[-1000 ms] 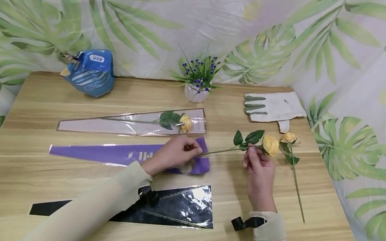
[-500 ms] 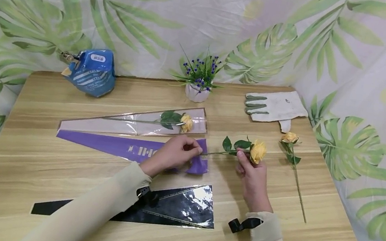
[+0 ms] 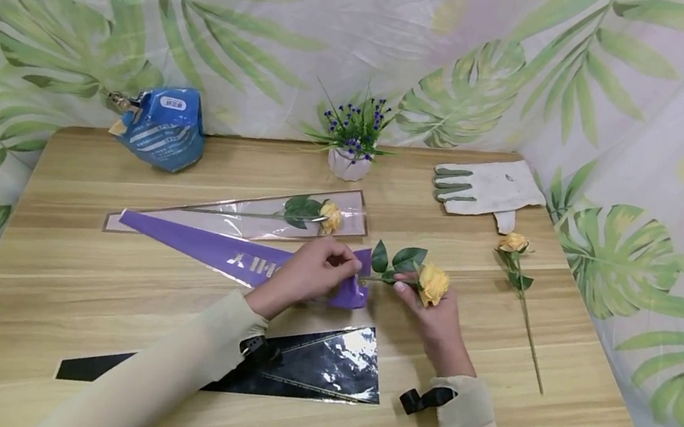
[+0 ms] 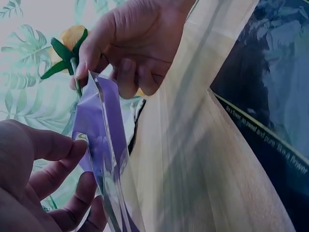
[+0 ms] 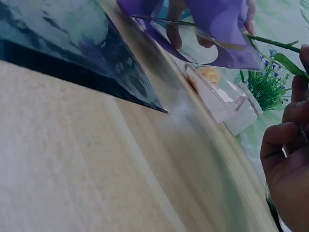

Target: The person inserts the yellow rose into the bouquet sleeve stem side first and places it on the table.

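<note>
My left hand point(image 3: 317, 272) pinches the mouth edge of a purple flower sleeve point(image 3: 200, 241) with pale lettering, whose narrow end points left. A yellow artificial rose point(image 3: 433, 285) with green leaves is gripped near the top of its stem by my right hand point(image 3: 436, 329). Its stem runs leftward into the sleeve's mouth; the lower part is hidden. Seen from the left wrist, thumb and finger hold the sleeve's clear and purple layers point(image 4: 112, 104), with the rose bloom point(image 4: 75, 37) beyond. In the right wrist view, the stem point(image 5: 273, 41) meets the purple sleeve.
Behind lies a clear-fronted sleeve point(image 3: 228, 227) with a rose inside; in front, a black sleeve point(image 3: 327, 365). Another yellow rose point(image 3: 513, 243) lies at the right. A white glove point(image 3: 490, 185), flower pot point(image 3: 349, 165) and blue bag point(image 3: 166, 130) stand or lie along the back.
My right hand has moved left with the rose, so more of the stem is inside the sleeve. The sleeve's narrow end has swung away toward the back, now overlapping the clear-fronted sleeve.
</note>
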Demonstrator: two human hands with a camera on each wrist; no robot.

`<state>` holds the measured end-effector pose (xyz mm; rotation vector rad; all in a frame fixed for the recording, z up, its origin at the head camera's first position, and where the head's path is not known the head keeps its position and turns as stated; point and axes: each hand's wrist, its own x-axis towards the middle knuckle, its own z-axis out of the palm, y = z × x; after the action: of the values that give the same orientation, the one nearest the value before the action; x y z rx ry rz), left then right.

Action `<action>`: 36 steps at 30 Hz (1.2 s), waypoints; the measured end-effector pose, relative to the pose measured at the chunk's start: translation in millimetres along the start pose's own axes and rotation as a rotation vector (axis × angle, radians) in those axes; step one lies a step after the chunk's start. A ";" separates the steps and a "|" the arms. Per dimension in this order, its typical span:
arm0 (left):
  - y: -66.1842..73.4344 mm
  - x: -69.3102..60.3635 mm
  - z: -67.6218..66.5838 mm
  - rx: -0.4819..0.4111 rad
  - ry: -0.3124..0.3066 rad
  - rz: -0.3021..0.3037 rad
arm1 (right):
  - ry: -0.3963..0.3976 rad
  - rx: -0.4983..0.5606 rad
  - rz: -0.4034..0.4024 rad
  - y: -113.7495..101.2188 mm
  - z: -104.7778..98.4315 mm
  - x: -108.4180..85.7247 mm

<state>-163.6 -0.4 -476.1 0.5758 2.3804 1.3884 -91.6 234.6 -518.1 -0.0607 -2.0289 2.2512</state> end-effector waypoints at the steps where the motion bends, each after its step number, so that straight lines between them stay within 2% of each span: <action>1: 0.5 -0.5 0.2 -0.002 0.005 0.005 | -0.011 -0.012 0.003 0.2 0.5 -0.2; 11: 11.0 -7.8 2.9 0.001 0.064 0.042 | -0.131 -0.069 0.055 7.2 7.7 0.6; 14: 11.6 -8.9 4.4 -0.005 0.087 0.036 | -0.244 -0.045 0.044 6.4 4.4 2.7; 19: 10.2 -10.0 6.4 -0.022 0.126 0.024 | -0.510 0.081 0.087 -2.7 -7.3 7.6; 23: 8.8 -11.8 7.7 -0.031 0.157 0.017 | -0.622 0.147 0.111 -8.5 -10.5 14.8; 26: 8.6 -14.2 8.9 -0.025 0.179 -0.004 | -0.662 0.139 0.146 -9.1 -11.1 18.6; 30: 9.4 -17.1 9.5 -0.012 0.204 -0.016 | -0.675 0.035 0.183 -6.4 -12.8 23.4; 33: 10.2 -18.5 8.9 -0.011 0.212 -0.010 | -0.604 -0.024 0.158 -6.9 -13.6 25.6; 36: 10.8 -19.5 7.9 0.002 0.219 -0.002 | -0.527 -0.022 0.124 -10.5 -13.4 25.5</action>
<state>-141.1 0.7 -468.9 0.4417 2.5500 1.5176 -115.0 251.7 -508.0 0.4657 -2.3448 2.5235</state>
